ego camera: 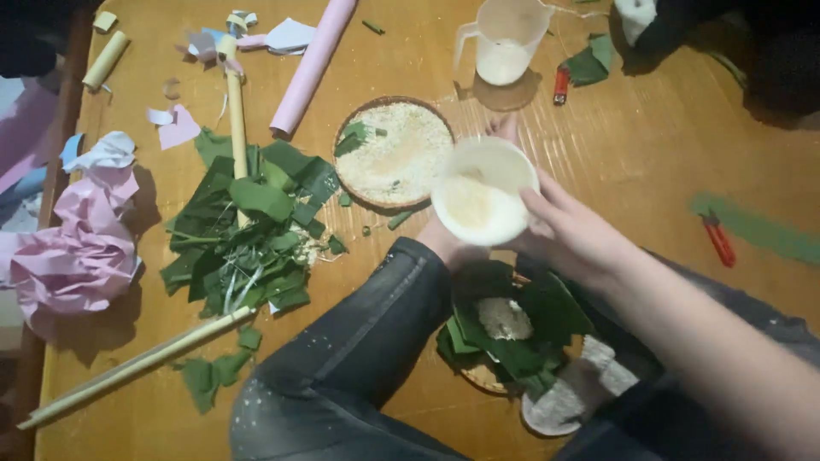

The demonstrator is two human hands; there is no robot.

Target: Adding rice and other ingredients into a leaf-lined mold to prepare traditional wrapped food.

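A white bowl (483, 191) with pale rice grains in it is held above my lap. My right hand (574, 232) grips its right rim. My left hand (448, 246) cups it from underneath, and one fingertip shows past the far rim. Directly below, green leaves (547, 314) are spread on a woven tray (480, 376) with a small mound of rice (503, 318) on them. My knee in dark jeans (359, 350) and a socked foot (571, 394) flank this tray.
A round woven tray of rice (395, 155) lies beyond the bowl. A clear measuring jug (504, 38), red lighter (561, 84) and red-handled cutter (719, 239) lie farther out. To the left are cut leaves (248, 230), bamboo sticks (137, 365), a pink roll (312, 64) and crumpled pink paper (73, 252).
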